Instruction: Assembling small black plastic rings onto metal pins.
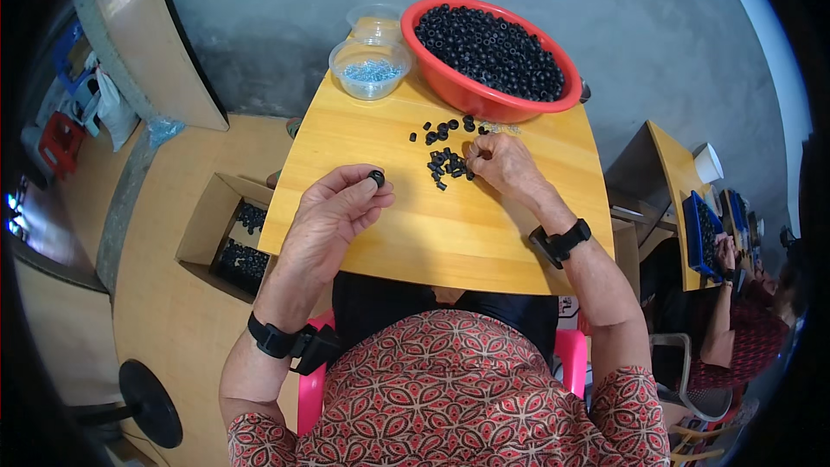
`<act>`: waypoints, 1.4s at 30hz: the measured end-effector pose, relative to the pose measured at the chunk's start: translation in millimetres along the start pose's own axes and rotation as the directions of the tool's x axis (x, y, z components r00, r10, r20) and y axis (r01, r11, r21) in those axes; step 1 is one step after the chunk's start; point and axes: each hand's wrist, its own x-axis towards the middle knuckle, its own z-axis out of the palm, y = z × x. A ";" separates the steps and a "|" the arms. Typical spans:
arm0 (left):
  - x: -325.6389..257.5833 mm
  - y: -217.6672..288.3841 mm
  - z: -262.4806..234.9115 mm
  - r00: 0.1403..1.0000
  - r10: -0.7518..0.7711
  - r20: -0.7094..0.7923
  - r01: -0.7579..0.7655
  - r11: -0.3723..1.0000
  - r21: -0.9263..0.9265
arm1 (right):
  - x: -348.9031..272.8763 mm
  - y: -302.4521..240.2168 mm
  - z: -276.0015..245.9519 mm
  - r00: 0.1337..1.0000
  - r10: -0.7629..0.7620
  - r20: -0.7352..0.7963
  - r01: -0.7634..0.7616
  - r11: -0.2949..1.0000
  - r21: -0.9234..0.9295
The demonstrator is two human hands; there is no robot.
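Hands sort small black rings at a wooden table

Fingers of the left hand (337, 203) pinch one black ring (376, 178) and lift it clear of the yellow wooden table (450, 242), turned up as if for a look. The right hand (501, 164) is curled over a loose pile of rings (448, 163) near the table's middle, fingertips pressed together among them; whether it grips one cannot be told. At the table's far edge a red plastic basin (484, 99) brims with the same matte, rounded pieces, within easy reach. Beside the basin, a clear plastic bowl (370, 69) holds small shiny metal bits, with an empty clear bowl (374, 22) behind it. Left of the table, an open cardboard box (212, 225) holds more black pieces.
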 end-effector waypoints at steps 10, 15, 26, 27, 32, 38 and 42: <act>4.3 -6.7 3.4 0.999 -0.038 0.017 0.038 0.999 0.001 | -1.9 -7.0 0.7 0.995 0.084 0.046 -0.086 0.996 0.036; 6.0 -8.8 4.0 0.999 -0.051 0.016 0.051 0.999 -0.007 | -0.5 -11.0 4.0 0.997 0.068 0.040 -0.068 0.997 -0.024; 11.2 -13.7 37.6 0.999 -0.039 0.024 0.036 0.991 0.127 | -47.1 -56.3 -17.3 0.953 -0.132 -0.271 0.222 0.916 0.334; 12.7 -14.6 43.1 0.999 -0.034 0.039 0.028 0.989 0.143 | -56.9 -62.8 -20.9 0.952 -0.129 -0.277 0.221 0.917 0.332; 14.0 -24.0 62.7 0.995 -0.024 0.094 0.010 0.989 0.149 | -85.7 -74.3 -26.0 0.785 -0.454 -0.422 0.523 0.851 0.058; 13.3 -36.1 73.7 0.995 -0.018 0.099 0.004 0.990 0.142 | -95.9 -76.7 -31.4 0.709 -0.567 -0.419 0.542 0.819 -0.189; 12.8 -39.1 75.0 0.991 0.022 0.134 -0.040 0.991 0.128 | -96.1 -72.2 -27.8 0.701 -0.558 -0.444 0.548 0.820 -0.165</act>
